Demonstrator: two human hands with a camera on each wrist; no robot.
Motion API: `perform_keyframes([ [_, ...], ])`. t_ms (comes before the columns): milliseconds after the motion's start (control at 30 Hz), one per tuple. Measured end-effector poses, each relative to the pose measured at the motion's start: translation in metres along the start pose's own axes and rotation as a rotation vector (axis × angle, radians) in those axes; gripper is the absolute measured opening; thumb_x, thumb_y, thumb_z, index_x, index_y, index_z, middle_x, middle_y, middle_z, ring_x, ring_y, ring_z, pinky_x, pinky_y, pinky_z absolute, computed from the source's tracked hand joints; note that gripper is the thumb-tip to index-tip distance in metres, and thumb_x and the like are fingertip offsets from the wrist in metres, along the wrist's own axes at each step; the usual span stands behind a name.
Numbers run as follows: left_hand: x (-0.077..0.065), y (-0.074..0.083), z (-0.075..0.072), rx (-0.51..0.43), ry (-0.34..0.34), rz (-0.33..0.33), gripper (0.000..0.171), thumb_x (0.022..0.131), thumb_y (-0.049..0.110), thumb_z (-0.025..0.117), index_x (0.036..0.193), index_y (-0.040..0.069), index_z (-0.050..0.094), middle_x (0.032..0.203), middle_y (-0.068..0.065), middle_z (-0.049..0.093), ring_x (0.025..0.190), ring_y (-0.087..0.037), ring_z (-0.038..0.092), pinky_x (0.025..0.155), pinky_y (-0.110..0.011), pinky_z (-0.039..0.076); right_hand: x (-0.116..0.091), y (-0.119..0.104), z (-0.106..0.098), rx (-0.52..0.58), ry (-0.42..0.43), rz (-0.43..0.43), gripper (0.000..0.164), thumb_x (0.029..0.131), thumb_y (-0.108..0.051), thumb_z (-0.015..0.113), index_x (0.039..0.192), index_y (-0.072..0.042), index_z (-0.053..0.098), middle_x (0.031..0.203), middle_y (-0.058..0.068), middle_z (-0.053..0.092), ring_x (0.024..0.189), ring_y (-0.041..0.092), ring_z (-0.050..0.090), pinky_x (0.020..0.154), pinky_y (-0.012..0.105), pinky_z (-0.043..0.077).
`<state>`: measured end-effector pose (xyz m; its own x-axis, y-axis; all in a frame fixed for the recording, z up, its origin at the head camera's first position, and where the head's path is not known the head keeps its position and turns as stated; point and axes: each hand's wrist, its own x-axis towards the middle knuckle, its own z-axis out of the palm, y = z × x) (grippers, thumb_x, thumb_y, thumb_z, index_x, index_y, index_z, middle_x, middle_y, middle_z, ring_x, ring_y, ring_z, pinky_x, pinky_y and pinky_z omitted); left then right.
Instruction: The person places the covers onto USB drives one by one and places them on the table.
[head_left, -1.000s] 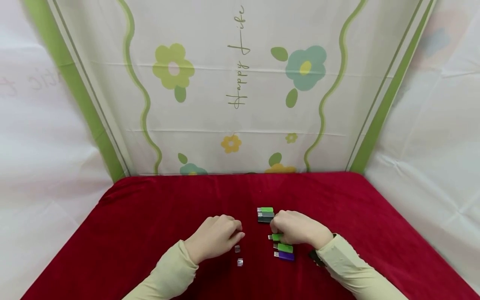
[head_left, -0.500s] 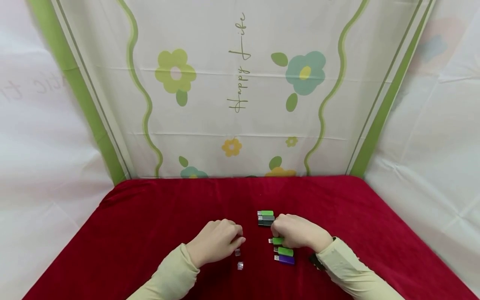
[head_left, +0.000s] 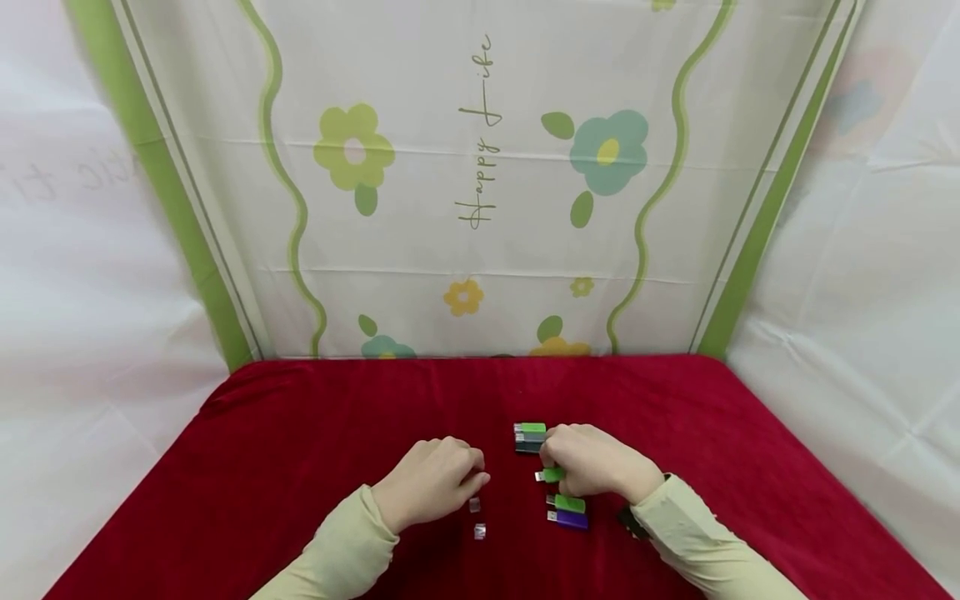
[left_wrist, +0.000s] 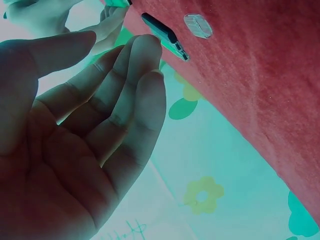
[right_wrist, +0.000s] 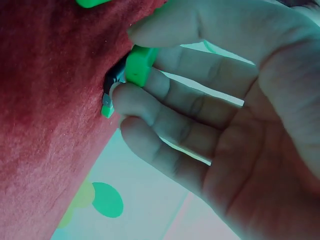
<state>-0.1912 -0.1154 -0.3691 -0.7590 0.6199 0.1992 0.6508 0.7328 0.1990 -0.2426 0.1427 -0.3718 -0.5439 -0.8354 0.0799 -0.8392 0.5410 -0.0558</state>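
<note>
My right hand (head_left: 600, 460) pinches a green USB flash drive (head_left: 552, 475) between thumb and fingers, its metal plug pointing left. In the right wrist view the drive's green body (right_wrist: 140, 66) shows between the fingertips. Below it on the cloth lie another green USB drive (head_left: 570, 504) and a purple one (head_left: 572, 521). My left hand (head_left: 431, 483) hovers with loosely bent fingers and nothing between them. Beside its thumb sits a small clear cap (head_left: 474, 505), with a second clear cap (head_left: 480, 531) nearer to me.
A red cloth (head_left: 337, 417) covers the table. Beyond the right hand, a green drive (head_left: 533, 427), a grey one (head_left: 532, 437) and a dark one (head_left: 528, 447) lie side by side. A dark object (head_left: 632, 523) is partly hidden by the right sleeve. Printed curtains (head_left: 420, 225) surround the table.
Over the last half second the right hand has shifted slightly away from me with the green drive, widening its gap to the lower green drive. The left hand has stayed nearly still.
</note>
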Motion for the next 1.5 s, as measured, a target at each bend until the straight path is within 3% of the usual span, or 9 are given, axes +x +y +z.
perform_keyframes([
  [433,-0.005,-0.002,0.001,0.038,0.030,-0.012,0.012,0.091,0.024,0.071,0.082,0.016,0.072,0.071,0.009,0.060,0.056,-0.001,0.049,0.049,-0.021,0.042,0.000,-0.002,-0.004,-0.013,0.050,0.000,0.026,0.063,-0.001,0.074,0.059,-0.016,0.053,0.065,-0.011,0.037,0.056,0.005,0.026,0.048,0.023,0.030],
  [667,-0.007,-0.022,0.002,0.043,-0.037,-0.117,0.016,0.090,0.025,0.072,0.078,0.016,0.068,0.069,0.008,0.057,0.054,-0.004,0.049,0.049,-0.026,0.043,-0.003,-0.002,-0.007,-0.035,0.066,0.008,0.030,0.063,-0.004,0.071,0.061,-0.022,0.048,0.067,-0.012,0.037,0.055,0.005,0.028,0.047,0.022,0.031],
  [900,-0.008,-0.037,-0.002,0.049,-0.047,-0.180,0.013,0.089,0.024,0.073,0.086,0.012,0.070,0.080,0.001,0.064,0.064,-0.011,0.059,0.055,-0.032,0.049,0.002,-0.001,-0.007,-0.072,0.119,-0.026,0.023,0.066,-0.008,0.072,0.062,-0.018,0.050,0.067,-0.011,0.036,0.054,0.005,0.029,0.046,0.024,0.030],
  [1200,-0.008,-0.031,0.001,-0.043,-0.124,-0.155,0.016,0.088,0.023,0.075,0.093,0.007,0.072,0.084,-0.001,0.064,0.068,-0.010,0.057,0.060,-0.032,0.050,0.003,-0.004,-0.015,-0.071,0.159,-0.040,0.024,0.070,-0.008,0.074,0.066,-0.016,0.052,0.067,-0.010,0.035,0.055,0.005,0.031,0.047,0.022,0.031],
  [1500,0.002,-0.033,0.010,-0.016,-0.119,-0.100,0.018,0.088,0.029,0.074,0.087,0.012,0.069,0.074,0.006,0.055,0.061,-0.006,0.046,0.054,-0.027,0.043,0.004,0.001,-0.018,-0.080,0.229,-0.069,0.022,0.070,-0.007,0.073,0.066,-0.015,0.052,0.068,-0.010,0.032,0.057,0.005,0.027,0.047,0.021,0.027],
])
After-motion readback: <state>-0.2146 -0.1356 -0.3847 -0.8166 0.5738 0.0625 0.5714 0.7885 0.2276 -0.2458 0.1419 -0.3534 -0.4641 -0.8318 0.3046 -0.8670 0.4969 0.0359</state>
